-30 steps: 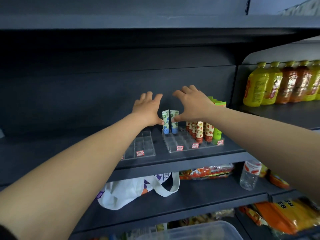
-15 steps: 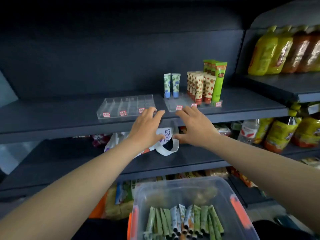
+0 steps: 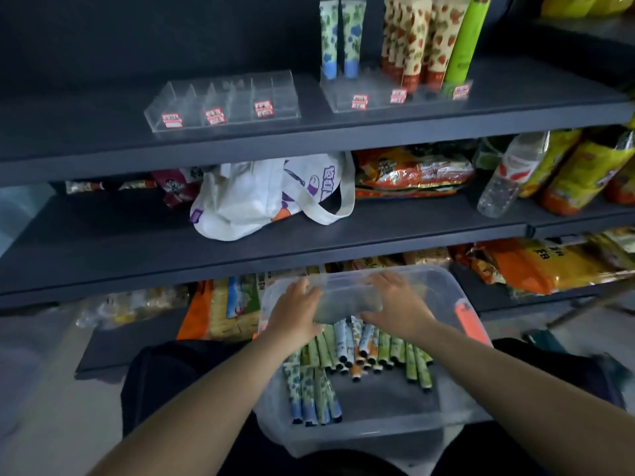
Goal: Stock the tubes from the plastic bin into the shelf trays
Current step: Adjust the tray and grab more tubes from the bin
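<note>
Step in hand, as judged: reaching into the plastic bin (image 3: 443,297) for the next tubes to stock.

Left hand (image 3: 295,312) and right hand (image 3: 400,309) both over the far half of the bin, palms down. Fingers (image 3: 311,286) of the left loosely extended, pointing away toward the far wall; fingers of the right likewise relaxed and slightly spread. Nothing pinched or gripped by either, as far as visible. Contact with the tubes beneath the palms: cannot tell.

Loose tubes (image 3: 360,345) lying flat in a row just below and behind the fingertips, caps toward the body. A separate bunch of blue-capped tubes (image 3: 314,393) nearer the body, well behind the left fingers.

Shelf trays well above and beyond the fingers: left tray (image 3: 220,97) holding no tubes, right tray (image 3: 391,94) partly filled, with two blue-capped tubes standing (image 3: 342,39) at its left end.

Recommended handling:
- Sort by pattern before lifting; match to the tray column already begun.
- Take a few at a time, gripped across the bodies, caps aligned.
- Seat cap-down and upright in one compartment each.
- Risk noted: crowded neighbours on the right tray liable to topple if brushed.
</note>
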Available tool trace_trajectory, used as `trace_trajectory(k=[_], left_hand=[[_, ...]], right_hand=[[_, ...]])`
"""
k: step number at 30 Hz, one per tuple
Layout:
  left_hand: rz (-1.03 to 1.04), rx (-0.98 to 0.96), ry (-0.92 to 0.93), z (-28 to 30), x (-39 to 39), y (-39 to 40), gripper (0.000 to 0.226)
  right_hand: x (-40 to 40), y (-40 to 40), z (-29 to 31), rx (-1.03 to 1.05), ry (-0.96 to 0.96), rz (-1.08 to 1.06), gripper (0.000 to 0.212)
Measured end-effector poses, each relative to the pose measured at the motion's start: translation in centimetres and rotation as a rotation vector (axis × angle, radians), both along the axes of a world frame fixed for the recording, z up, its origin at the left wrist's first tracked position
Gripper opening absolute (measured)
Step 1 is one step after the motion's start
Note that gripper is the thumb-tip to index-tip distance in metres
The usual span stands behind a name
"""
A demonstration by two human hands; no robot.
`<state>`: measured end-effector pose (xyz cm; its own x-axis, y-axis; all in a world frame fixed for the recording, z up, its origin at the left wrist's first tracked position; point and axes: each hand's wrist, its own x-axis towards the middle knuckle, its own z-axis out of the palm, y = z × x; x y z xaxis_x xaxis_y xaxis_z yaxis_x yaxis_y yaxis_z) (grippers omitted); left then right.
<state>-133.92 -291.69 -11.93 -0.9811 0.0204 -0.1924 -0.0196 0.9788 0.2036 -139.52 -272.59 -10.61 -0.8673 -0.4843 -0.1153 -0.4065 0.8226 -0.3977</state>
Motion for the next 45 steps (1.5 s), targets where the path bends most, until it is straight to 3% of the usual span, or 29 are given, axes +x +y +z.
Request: trace_trajectory(k=[7, 12, 17, 19, 21, 23, 25, 29, 40, 45], left_hand=[[0.157, 0.182, -0.319, -7.9, 2.5, 0.3, 0.056], [0.255, 0.346, -0.491, -11.6, 3.5, 0.6, 0.063], [0.419, 0.493, -0.534, -13.6, 3.4, 1.3, 0.064], [0.511, 0.542, -0.516, -14.4, 3.7, 1.4, 0.065], [0.584, 0.559, -0.463, -14.9, 3.9, 1.6, 0.058], [0.647, 0.575, -0.412, -15.3, 3.9, 1.8, 0.049], [0.687, 0.587, -0.384, -15.6, 3.9, 2.0, 0.044], [0.726, 0.599, -0.378, -15.9, 3.9, 2.2, 0.040], [0.845, 0.609, -0.404, -16.0, 4.0, 2.1, 0.030], [0.877, 0.634, -0.404, -16.0, 4.0, 2.2, 0.026]], right_hand=[[2.4, 0.7, -7.8, -0.009, -0.360, -0.128, 0.057], [3.0, -0.2, -12.4, 0.017, -0.647, -0.095, 0.057], [3.1, -1.6, -15.9, 0.089, -0.898, -0.064, 0.037], [3.1, -1.8, -17.5, 0.058, -0.961, -0.087, 0.039], [3.1, -2.1, -18.5, 0.035, -1.019, -0.072, 0.037], [3.0, -2.4, -19.0, 0.022, -1.091, -0.064, 0.015], [2.9, -2.7, -20.0, -0.030, -1.171, -0.105, 0.017], [3.4, -3.1, -21.0, -0.095, -1.222, -0.042, 0.046], [4.1, -3.2, -21.8, -0.076, -1.193, -0.097, 0.057], [3.8, -2.5, -21.7, -0.096, -1.211, -0.139, 0.051]])
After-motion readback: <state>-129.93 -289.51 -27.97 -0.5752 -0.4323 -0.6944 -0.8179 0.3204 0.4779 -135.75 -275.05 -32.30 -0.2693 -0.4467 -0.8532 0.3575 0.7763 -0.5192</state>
